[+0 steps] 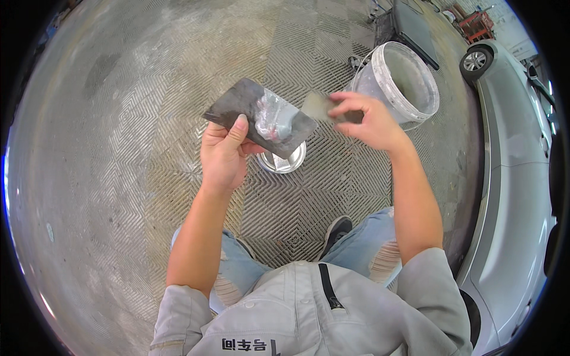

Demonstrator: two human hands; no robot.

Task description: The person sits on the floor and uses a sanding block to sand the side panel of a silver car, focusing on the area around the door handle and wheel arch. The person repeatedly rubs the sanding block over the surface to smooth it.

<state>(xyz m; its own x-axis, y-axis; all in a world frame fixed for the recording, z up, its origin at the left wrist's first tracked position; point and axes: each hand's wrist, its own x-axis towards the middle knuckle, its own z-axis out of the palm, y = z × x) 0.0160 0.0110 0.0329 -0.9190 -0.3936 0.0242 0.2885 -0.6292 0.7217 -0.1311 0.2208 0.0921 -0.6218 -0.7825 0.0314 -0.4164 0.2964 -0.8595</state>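
My left hand (224, 153) grips a dark grey flat board (233, 99) by its near left edge, thumb on top and fingers beneath. On the board lies a smeared patch of pale grey putty (279, 118) with reddish streaks. To the right of the board, my right hand (373, 123) pinches a small pale spreader (319, 107), blurred by motion. The spreader's edge is close to the board's right corner; whether they touch, I cannot tell. Below the board stands a round metal tin (292, 167) on the floor, partly covered by the board and my left fingers.
A whitish plastic bucket (387, 74) stands just beyond my right hand. Behind it sits a black case-like object (409, 29). A silver car (516, 178) runs along the right side. Ribbed grey tiles (303, 199) cover the floor between my feet.
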